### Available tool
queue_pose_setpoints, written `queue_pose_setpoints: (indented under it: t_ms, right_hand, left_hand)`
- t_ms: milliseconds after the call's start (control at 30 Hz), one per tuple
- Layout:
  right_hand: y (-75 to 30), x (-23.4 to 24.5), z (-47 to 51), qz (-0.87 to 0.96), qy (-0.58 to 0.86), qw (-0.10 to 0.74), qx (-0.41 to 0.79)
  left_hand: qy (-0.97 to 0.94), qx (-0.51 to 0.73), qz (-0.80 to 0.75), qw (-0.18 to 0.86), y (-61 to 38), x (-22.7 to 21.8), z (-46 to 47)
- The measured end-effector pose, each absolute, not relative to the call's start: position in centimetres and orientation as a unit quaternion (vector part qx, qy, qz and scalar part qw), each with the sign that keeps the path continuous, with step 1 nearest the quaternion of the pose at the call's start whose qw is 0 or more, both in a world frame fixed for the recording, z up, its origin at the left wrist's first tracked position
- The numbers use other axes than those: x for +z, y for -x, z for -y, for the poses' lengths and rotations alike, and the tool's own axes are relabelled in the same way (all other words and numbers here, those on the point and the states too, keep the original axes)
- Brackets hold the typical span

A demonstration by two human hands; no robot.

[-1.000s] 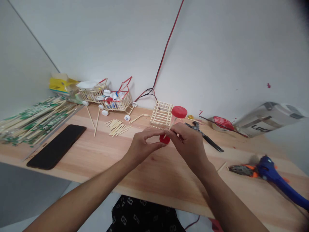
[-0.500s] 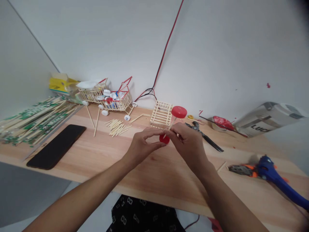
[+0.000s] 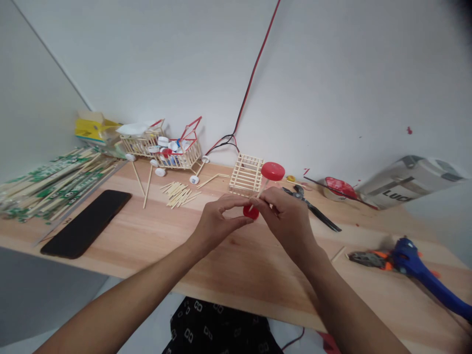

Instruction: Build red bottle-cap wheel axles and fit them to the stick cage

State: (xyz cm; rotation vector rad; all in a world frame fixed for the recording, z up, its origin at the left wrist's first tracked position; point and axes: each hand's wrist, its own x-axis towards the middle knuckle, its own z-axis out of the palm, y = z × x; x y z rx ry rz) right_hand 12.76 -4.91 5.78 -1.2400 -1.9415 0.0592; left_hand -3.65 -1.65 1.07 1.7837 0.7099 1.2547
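Above the middle of the table, both hands hold a thin wooden stick (image 3: 260, 192) with a red bottle cap at each end. My left hand (image 3: 217, 219) pinches the lower red cap (image 3: 250, 212) between thumb and fingers. My right hand (image 3: 285, 214) grips the stick close to that lower cap, its fingertips near those of the left. The upper red cap (image 3: 273, 171) sticks out beyond the right hand, tilted up. Just behind the hands stands a small crate of wooden sticks (image 3: 246, 172).
Two stick carts (image 3: 179, 156) stand at the back left, near cut sticks (image 3: 179, 194). A black phone (image 3: 86, 223) and bagged chopsticks (image 3: 55, 184) lie left. Dark cutters (image 3: 313, 209), pliers (image 3: 368, 258), a blue glue gun (image 3: 413, 260) and a red paint tub (image 3: 339, 188) are right.
Almost nothing differs. The upper red cap has shifted very slightly to the left, while both hands keep their hold.
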Motion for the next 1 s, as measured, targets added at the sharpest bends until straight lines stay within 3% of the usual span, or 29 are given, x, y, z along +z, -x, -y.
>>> queue_pose_setpoints:
  t_ms: [1000]
  right_hand:
    - [-12.6,6.0,6.9,0.78,0.497,0.379,0.027]
  left_hand:
    - [-0.715,0.463,-0.293,0.435,4.1,1.2,3.8]
